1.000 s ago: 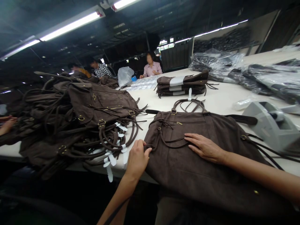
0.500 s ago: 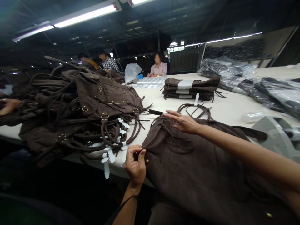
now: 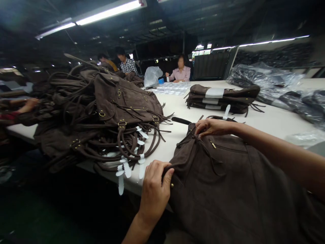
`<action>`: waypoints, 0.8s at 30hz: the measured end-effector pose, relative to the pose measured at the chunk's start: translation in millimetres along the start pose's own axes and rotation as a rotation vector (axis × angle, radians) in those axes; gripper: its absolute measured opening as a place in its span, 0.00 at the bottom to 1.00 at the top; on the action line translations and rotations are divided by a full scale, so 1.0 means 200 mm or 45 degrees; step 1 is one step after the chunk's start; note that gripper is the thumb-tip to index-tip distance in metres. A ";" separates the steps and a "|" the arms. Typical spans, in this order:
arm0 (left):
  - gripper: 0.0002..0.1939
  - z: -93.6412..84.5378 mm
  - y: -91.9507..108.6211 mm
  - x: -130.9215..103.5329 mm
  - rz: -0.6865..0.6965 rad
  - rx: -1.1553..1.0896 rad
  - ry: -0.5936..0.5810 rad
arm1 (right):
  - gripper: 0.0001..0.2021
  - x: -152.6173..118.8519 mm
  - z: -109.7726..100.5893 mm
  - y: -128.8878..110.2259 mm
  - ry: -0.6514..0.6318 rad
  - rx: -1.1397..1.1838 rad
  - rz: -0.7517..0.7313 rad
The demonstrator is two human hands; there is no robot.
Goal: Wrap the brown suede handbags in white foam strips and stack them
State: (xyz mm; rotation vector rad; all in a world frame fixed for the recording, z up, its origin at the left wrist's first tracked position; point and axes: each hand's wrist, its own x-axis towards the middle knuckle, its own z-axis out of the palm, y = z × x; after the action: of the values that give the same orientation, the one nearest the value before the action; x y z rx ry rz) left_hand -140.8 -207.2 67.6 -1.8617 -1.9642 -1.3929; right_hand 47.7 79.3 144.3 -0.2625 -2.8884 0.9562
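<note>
A dark brown suede-like handbag (image 3: pixel 228 183) lies before me at the table's front edge, its zipped pocket facing up. My left hand (image 3: pixel 157 186) grips the bag's left edge near a small brass stud, thumb on top. Fingers of my right hand (image 3: pixel 209 128) are closed on the bag's top left corner, where thin cord ties (image 3: pixel 209 152) are knotted. A dark strap end (image 3: pixel 180 120) sticks out behind that corner. Part of a handle with a white paper tag (image 3: pixel 226 112) shows beyond my right wrist.
Left of me is a heap of similar brown handbags (image 3: pixel 127 101) with white-tagged handles overhanging the white table (image 3: pixel 175 105). Several folded bags with white bands (image 3: pixel 220 98) are stacked ahead. Plastic-wrapped goods (image 3: pixel 274 81) lie right. A co-worker's hand (image 3: pixel 30 104) is far left; a person (image 3: pixel 181 73) sits opposite.
My right hand has gone from spread fingers above the bag to a closed grip on its corner. My left hand keeps its edge hold. The camera view has swung left.
</note>
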 end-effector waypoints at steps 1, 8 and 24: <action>0.11 0.00 0.04 0.00 0.029 0.106 -0.017 | 0.22 -0.01 0.00 0.00 -0.013 -0.040 0.005; 0.12 0.14 0.04 -0.07 0.101 0.177 0.389 | 0.25 0.06 0.05 -0.04 -0.053 -0.196 -0.057; 0.23 0.16 -0.05 -0.17 -0.803 -0.589 0.576 | 0.21 0.20 0.22 -0.06 0.318 0.171 -0.139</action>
State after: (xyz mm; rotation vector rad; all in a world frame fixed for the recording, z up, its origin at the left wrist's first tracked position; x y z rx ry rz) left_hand -125.3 -210.5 23.4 -0.8823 -2.1799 -2.3487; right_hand 0.6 52.4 117.2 -0.1955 -2.5729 1.0138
